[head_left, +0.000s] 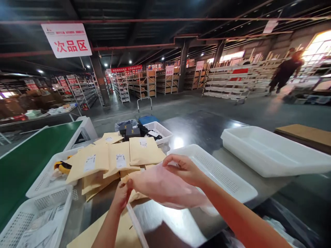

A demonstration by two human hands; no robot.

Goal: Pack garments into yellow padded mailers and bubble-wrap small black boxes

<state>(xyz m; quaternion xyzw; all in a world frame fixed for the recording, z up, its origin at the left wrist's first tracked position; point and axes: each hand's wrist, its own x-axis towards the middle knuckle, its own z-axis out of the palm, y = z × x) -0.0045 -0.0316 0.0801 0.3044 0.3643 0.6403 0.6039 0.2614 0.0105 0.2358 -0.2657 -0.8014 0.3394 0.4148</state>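
Between my two hands stretches a limp, pinkish, see-through plastic bag (165,187), slightly blurred, above the metal table (162,215). My left hand (122,194) is closed on its left end, where the colour turns tan. Thumb and fingers of my right hand (184,168) pinch the upper edge. What the bag contains, if anything, I cannot make out. Just beyond the left hand lies a pile of tan padded envelopes (97,151) with white labels. A shallow white basket (232,184) sits behind my right hand.
White perforated baskets (68,203) line the left side beside a green conveyor belt (43,137). Black boxes (133,132) stand behind the envelopes. A deep white tub (258,162) is at right, near flat cardboard (305,136). Far right, a person (286,70) stands near racks.
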